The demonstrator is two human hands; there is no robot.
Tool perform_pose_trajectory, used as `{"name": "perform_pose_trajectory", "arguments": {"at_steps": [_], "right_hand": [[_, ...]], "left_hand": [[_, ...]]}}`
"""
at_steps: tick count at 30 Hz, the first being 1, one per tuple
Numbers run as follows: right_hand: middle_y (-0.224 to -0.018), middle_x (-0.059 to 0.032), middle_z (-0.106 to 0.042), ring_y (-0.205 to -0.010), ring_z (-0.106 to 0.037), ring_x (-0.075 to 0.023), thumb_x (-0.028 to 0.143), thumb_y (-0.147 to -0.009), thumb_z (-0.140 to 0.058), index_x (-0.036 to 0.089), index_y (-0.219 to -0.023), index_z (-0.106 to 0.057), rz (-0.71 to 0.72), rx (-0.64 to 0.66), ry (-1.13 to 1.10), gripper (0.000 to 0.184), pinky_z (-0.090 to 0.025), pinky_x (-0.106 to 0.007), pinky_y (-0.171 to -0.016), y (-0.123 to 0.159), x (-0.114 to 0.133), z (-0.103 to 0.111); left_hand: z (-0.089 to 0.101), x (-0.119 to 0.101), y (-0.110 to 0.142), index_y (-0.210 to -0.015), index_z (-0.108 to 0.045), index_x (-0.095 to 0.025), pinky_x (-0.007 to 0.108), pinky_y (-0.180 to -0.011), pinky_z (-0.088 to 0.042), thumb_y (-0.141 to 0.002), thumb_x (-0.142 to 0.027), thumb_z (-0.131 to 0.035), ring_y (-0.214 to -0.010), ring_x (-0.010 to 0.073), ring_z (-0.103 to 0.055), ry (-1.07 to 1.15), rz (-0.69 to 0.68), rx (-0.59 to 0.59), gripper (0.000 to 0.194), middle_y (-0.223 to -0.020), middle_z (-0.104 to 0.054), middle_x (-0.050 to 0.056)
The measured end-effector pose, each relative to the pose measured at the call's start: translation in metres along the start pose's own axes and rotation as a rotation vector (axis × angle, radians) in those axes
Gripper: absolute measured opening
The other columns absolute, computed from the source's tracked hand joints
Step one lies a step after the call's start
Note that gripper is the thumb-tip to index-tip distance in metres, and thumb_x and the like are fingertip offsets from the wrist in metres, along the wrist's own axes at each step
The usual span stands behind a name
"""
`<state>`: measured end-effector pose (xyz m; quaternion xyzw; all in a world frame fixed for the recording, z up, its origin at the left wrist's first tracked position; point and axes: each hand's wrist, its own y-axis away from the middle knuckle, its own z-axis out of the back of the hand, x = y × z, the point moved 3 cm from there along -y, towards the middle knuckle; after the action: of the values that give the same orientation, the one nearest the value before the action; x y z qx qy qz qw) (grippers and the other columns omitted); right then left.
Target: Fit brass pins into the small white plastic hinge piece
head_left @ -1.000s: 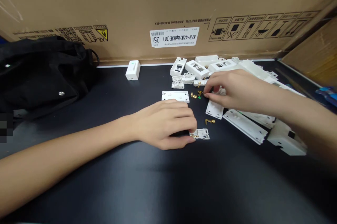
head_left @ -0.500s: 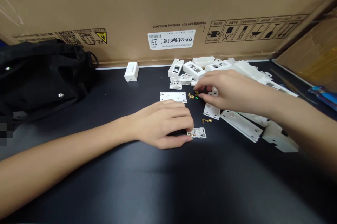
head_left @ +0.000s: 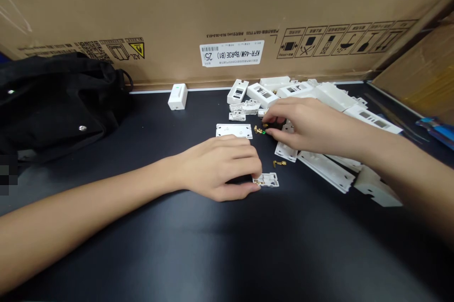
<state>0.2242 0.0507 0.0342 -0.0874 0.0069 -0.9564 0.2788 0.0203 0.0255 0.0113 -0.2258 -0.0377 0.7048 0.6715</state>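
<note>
Well right of our black bag (head_left: 53, 98), our left hand (head_left: 222, 169) sits half curled on the table (head_left: 177, 250), fingertips touching a small white plastic plate (head_left: 266, 180). Our right hand (head_left: 308, 127) pinches thumb and fingers close at small brass terminals (head_left: 258, 129), though we cannot tell whether it holds one, with white plastic housings (head_left: 328, 172) lying just beyond.

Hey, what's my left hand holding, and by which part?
Your left hand seems to hold a small white plastic plate by its left end, between thumb and fingertips.
</note>
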Motion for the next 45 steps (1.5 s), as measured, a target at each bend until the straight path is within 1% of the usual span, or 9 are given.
{"name": "perform_pose_trajectory", "arguments": {"at_steps": [3, 6, 14, 18, 24, 29, 33, 39, 45], "right_hand": [[-0.096, -0.0107, -0.069, -0.09, -0.063, -0.026, 0.027, -0.09, -0.051, 0.018, -0.094, -0.069, 0.036, -0.021, 0.004, 0.02, -0.045, -0.037, -0.078, -0.001, -0.001, -0.006], [-0.094, -0.0099, -0.068, -0.086, -0.062, -0.024, 0.024, -0.09, -0.049, 0.018, -0.089, -0.068, 0.052, -0.041, 0.015, 0.019, -0.044, -0.036, -0.076, -0.001, -0.001, -0.009], [-0.085, -0.0079, -0.067, -0.076, -0.058, -0.0219, 0.024, -0.085, -0.053, 0.02, -0.079, -0.063, 0.003, -0.053, -0.022, 0.012, -0.041, -0.034, -0.07, 0.006, 0.005, 0.004], [-0.089, -0.0094, -0.067, -0.081, -0.06, -0.0233, 0.027, -0.089, -0.053, 0.019, -0.084, -0.065, 0.032, -0.065, -0.017, 0.016, -0.043, -0.036, -0.073, 0.006, 0.005, 0.002], [-0.098, -0.0116, -0.07, -0.092, -0.064, -0.0271, 0.03, -0.094, -0.056, 0.019, -0.1, -0.074, 0.119, -0.091, 0.01, 0.022, -0.046, -0.039, -0.081, 0.003, 0.009, -0.006], [-0.091, -0.0102, -0.069, -0.085, -0.063, -0.0248, 0.023, -0.094, -0.052, 0.018, -0.089, -0.072, 0.156, -0.07, 0.031, 0.022, -0.045, -0.038, -0.079, 0.001, 0.011, -0.01], [-0.087, -0.0088, -0.069, -0.08, -0.061, -0.0232, 0.022, -0.093, -0.05, 0.019, -0.086, -0.069, 0.15, -0.11, 0.014, 0.02, -0.043, -0.035, -0.073, 0.004, 0.013, -0.002], [-0.079, -0.0026, -0.072, -0.07, -0.064, -0.0212, 0.029, -0.089, -0.054, 0.025, -0.082, -0.068, 0.038, -0.169, -0.092, 0.016, -0.042, -0.033, -0.066, 0.015, 0.019, 0.022], [-0.084, -0.0036, -0.075, -0.073, -0.067, -0.0212, 0.03, -0.089, -0.056, 0.024, -0.08, -0.071, 0.133, -0.104, -0.176, 0.018, -0.046, -0.034, -0.068, 0.025, 0.02, 0.023]], "left_hand": [[0.0, 0.0, 0.0, -0.094, -0.062, -0.019, 0.032, -0.082, -0.046, -0.102, -0.034, -0.052, -0.085, 0.0185, -0.059, 0.001, 0.007, 0.006, 0.02, -0.094, -0.07, 0.006], [0.0, 0.0, 0.001, -0.094, -0.062, -0.018, 0.032, -0.082, -0.045, -0.102, -0.034, -0.052, -0.086, 0.0185, -0.059, -0.001, 0.008, 0.006, 0.02, -0.094, -0.069, 0.006], [-0.001, 0.0, 0.0, -0.094, -0.062, -0.018, 0.032, -0.082, -0.046, -0.101, -0.034, -0.053, -0.085, 0.0185, -0.059, 0.009, 0.003, -0.004, 0.02, -0.093, -0.069, 0.006], [-0.001, 0.0, 0.001, -0.095, -0.063, -0.019, 0.032, -0.083, -0.046, -0.101, -0.035, -0.053, -0.085, 0.0182, -0.06, 0.02, 0.028, 0.012, 0.02, -0.094, -0.07, 0.006], [-0.001, 0.001, 0.002, -0.095, -0.063, -0.019, 0.031, -0.083, -0.047, -0.101, -0.034, -0.053, -0.087, 0.0186, -0.061, 0.022, 0.029, 0.02, 0.019, -0.094, -0.07, 0.007], [-0.001, 0.0, 0.001, -0.095, -0.063, -0.018, 0.031, -0.083, -0.047, -0.1, -0.033, -0.054, -0.086, 0.0184, -0.061, 0.024, 0.026, 0.007, 0.018, -0.093, -0.069, 0.006], [0.0, 0.0, 0.0, -0.095, -0.063, -0.019, 0.031, -0.082, -0.047, -0.1, -0.033, -0.055, -0.086, 0.0186, -0.062, 0.012, 0.021, 0.006, 0.017, -0.093, -0.069, 0.007], [0.0, -0.001, 0.0, -0.095, -0.063, -0.019, 0.031, -0.083, -0.047, -0.101, -0.034, -0.053, -0.085, 0.0186, -0.061, 0.013, 0.018, 0.021, 0.019, -0.094, -0.07, 0.007], [0.0, 0.001, 0.001, -0.096, -0.063, -0.018, 0.031, -0.084, -0.046, -0.101, -0.034, -0.054, -0.087, 0.0184, -0.061, 0.034, 0.017, 0.016, 0.019, -0.096, -0.07, 0.008]]}}
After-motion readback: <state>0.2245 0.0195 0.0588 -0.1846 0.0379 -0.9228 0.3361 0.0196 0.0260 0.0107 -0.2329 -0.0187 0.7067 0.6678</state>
